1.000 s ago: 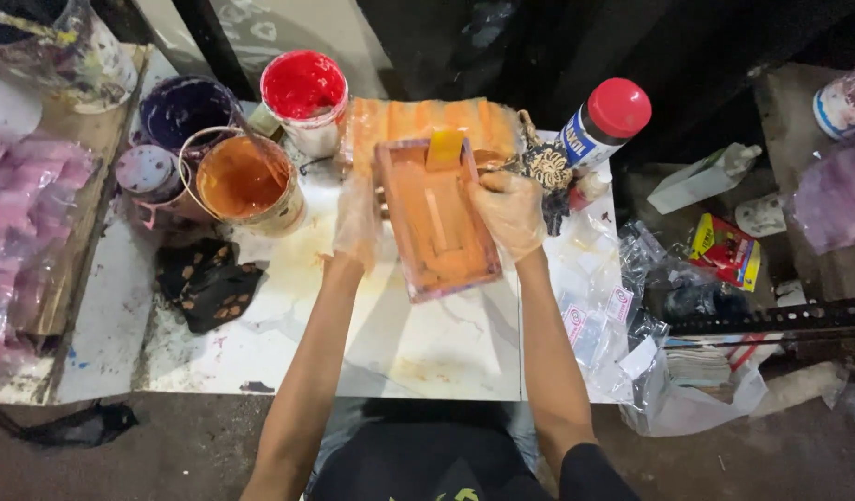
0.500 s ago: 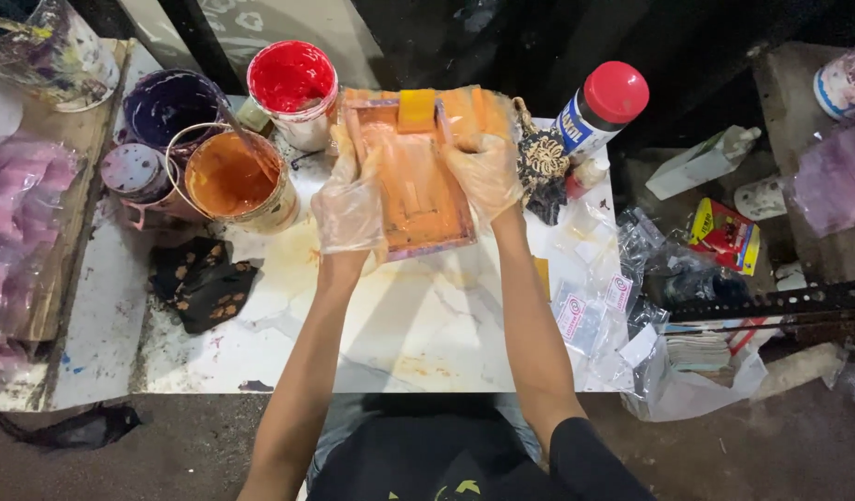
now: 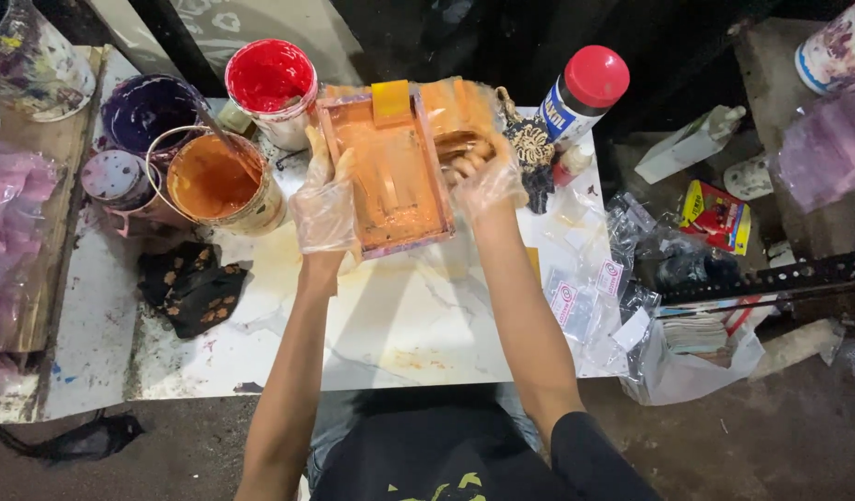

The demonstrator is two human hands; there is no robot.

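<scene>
Gloved left hand (image 3: pixel 323 206) clasps the orange-coated screen-printing frame (image 3: pixel 390 176) by its edge, tilting it off the marble tabletop (image 3: pixel 418 315); gloved right hand (image 3: pixel 483 176), fingers curled, steadies the opposite edge.

Left hand (image 3: pixel 323 206): I see it gloved, gripping the left edge of the orange-smeared frame (image 3: pixel 390 176).
Right hand (image 3: pixel 483 172): I see it gloved at the frame's right edge, fingers curled and stained orange.
Frame: tilted over the white table (image 3: pixel 399 325), a yellow piece at its top.
Beside it: orange paint can (image 3: pixel 214 186), red paint can (image 3: pixel 271 79), red-capped spray can (image 3: pixel 585 93).
</scene>
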